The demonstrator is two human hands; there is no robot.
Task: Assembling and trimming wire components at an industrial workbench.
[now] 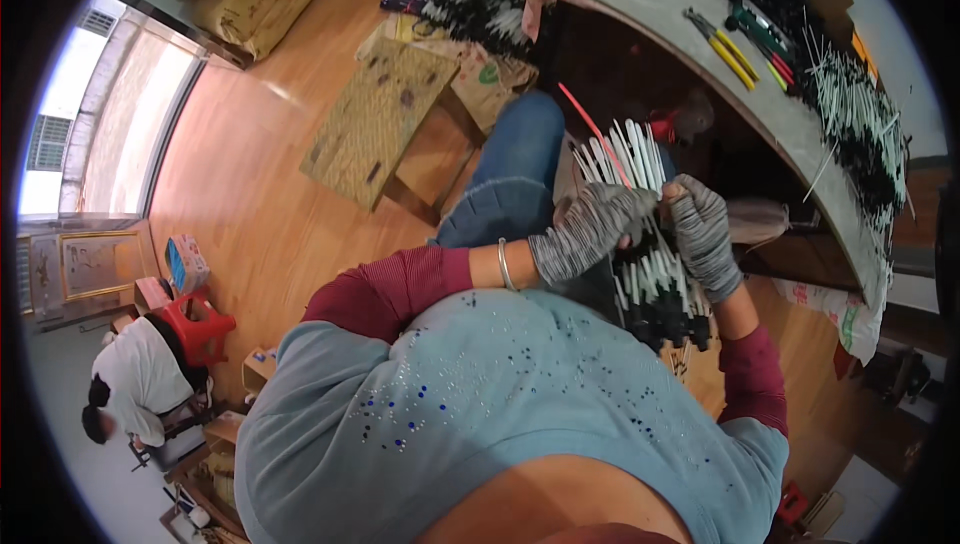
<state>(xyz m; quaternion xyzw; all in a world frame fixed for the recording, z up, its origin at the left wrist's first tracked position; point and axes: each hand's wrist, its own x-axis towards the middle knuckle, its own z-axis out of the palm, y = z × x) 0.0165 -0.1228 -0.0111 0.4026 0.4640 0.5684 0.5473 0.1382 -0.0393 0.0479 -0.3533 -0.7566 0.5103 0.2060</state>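
Note:
A bundle of thin white sticks with black ends [658, 279] lies across my lap in front of my body. My left hand [598, 227], in a grey striped fingerless glove, closes around the middle of it. White tips [630, 152] fan out beyond that hand, and the black ends point back toward me. A thin red strip [592, 132] sticks out among the tips. My right hand [703, 234], gloved alike, is beside the bundle with thumb and fingers pinched together near its right edge. Whatever sits in that pinch is too small to make out.
A curved worktop [745, 109] carries yellow-handled pliers [735, 59] and a pile of black-and-white sticks [850, 104]. To the left stands a low wooden bench [380, 119]. Further left are a red stool [197, 327] and another person [150, 379] bending over.

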